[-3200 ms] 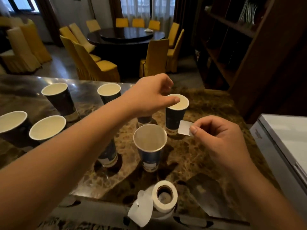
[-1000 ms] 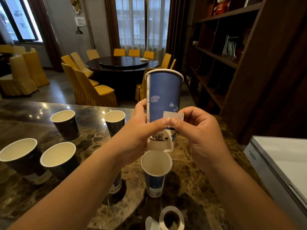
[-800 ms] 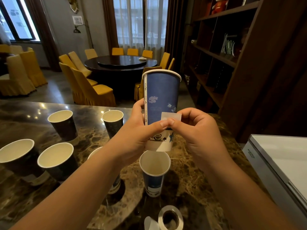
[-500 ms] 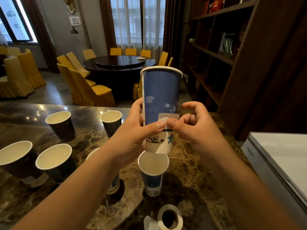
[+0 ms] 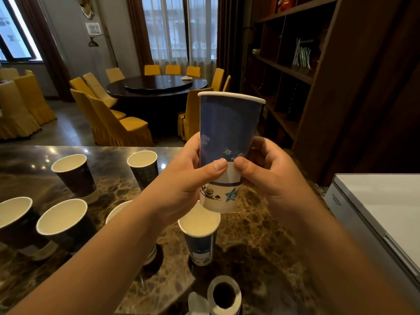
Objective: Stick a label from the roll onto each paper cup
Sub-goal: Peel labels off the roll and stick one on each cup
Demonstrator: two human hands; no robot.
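Both hands, left [image 5: 181, 185] and right [image 5: 270, 178], raised (thumbs nearly touching), fingers curled.

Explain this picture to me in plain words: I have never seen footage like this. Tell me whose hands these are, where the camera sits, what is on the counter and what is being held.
There is no machine here. A person wears one camera on the head, looking forward and down, so the two arms reaching in are the person's own.

The left hand and right hand hold a tall blue paper cup upright above a dark marble counter. Both thumbs press a small white label onto the cup's side, low down.

On the counter stand more paper cups, open end up: one right below the held cup, others to the left. At the near edge lies the label roll.

A white box sits at the right. Behind is a dining room with yellow chairs.
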